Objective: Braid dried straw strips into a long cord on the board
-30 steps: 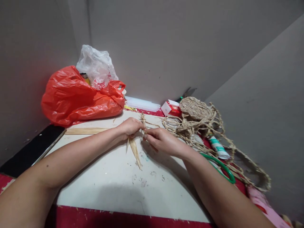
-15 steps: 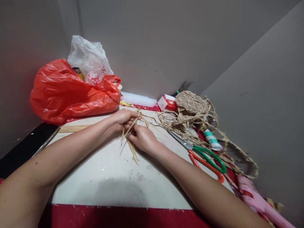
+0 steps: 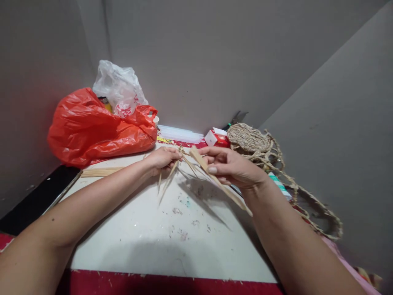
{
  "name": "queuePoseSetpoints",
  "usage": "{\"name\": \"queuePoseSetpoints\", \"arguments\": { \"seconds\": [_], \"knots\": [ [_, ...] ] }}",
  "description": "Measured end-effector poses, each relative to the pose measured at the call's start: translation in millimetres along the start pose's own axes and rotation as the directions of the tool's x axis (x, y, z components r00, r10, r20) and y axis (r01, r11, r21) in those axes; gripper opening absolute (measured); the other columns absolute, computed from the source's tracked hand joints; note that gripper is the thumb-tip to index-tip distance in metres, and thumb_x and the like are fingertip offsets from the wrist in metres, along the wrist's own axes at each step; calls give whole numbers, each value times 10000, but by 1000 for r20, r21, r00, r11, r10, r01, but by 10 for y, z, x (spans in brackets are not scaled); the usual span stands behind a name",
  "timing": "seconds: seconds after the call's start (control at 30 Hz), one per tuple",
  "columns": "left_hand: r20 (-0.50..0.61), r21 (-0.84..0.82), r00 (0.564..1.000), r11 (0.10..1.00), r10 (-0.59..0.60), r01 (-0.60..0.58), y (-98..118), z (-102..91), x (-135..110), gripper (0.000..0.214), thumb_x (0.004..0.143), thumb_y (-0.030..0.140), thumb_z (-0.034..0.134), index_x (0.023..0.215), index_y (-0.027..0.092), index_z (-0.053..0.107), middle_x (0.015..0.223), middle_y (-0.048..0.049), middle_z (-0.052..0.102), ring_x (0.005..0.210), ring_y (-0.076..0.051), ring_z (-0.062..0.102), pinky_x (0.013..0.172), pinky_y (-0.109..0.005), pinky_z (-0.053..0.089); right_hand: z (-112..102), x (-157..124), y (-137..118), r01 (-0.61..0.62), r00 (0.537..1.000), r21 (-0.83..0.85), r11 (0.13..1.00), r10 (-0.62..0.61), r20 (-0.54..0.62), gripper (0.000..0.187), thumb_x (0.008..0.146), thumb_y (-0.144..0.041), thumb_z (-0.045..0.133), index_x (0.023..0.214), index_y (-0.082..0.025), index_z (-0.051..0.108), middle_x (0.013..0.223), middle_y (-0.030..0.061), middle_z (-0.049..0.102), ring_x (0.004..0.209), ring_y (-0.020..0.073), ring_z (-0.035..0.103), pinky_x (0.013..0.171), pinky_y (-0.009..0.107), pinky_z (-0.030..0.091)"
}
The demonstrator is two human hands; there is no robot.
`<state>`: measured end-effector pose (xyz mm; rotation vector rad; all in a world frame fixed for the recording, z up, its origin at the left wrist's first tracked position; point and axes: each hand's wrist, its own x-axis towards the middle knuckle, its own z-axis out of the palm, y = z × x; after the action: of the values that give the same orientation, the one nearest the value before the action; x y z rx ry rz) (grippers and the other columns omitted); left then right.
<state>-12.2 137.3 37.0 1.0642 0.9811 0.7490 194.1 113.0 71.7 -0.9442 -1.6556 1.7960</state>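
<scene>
My left hand [image 3: 166,159] is closed around a small bundle of plaited straw strips [image 3: 181,150], whose loose ends hang down toward the white board. To its right, my right hand [image 3: 225,166] pinches a wider, flat straw strip [image 3: 227,193] between thumb and fingers. That strip slants from near the plait down to the right. A long braided straw cord [image 3: 251,139] lies coiled behind my right hand. The scissors are almost fully hidden under my right hand and forearm.
A red plastic bag [image 3: 101,131] and a white plastic bag [image 3: 121,88] stand at back left. Several straw strips [image 3: 100,172] lie beside my left forearm. Translucent sticks [image 3: 181,134] and a small red-and-white box [image 3: 217,138] sit along the back. A green-and-white tube [image 3: 279,185] is at right.
My right hand has moved right and up, away from my left hand, and now holds out the wide straw strip. My left hand stays at the plait. The view has shifted slightly.
</scene>
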Motion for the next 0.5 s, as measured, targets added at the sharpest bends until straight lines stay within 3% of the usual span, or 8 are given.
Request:
{"name": "queuePoseSetpoints", "arguments": {
  "seconds": [0.13,0.27,0.37,0.5],
  "knots": [
    [-98,22,995,999,26,-24,-86,118,-28,160,801,167,503,643,160,485,496,29,508,374,-58,428,381,-170,329,101,79,46,-151,977,-289,945,188,105,283,696,-281,684,894,-152,528,618,-40,528,424,49,499,367,152,368],
    [-235,72,960,987,155,-142,-222,232,-39,199,837,234,459,645,184,440,456,42,487,356,-76,426,378,-184,329,259,102,63,-184,977,-514,838,214,0,156,757,-271,581,768,-175,458,590,-33,528,462,85,556,375,164,388],
    [-292,79,923,969,249,-236,-322,256,-14,185,809,250,489,643,187,438,435,57,456,365,-80,421,389,-184,305,343,108,77,-186,979,-545,818,204,-28,152,754,-261,563,731,-182,436,567,-39,519,446,86,546,374,172,388],
    [-301,73,899,948,317,-310,-382,233,23,150,768,260,529,660,185,458,467,58,486,417,-87,459,446,-191,332,366,161,137,-184,982,-441,879,186,-41,216,728,-301,615,773,-190,436,555,-57,513,436,88,542,367,172,373]
  ]
}}
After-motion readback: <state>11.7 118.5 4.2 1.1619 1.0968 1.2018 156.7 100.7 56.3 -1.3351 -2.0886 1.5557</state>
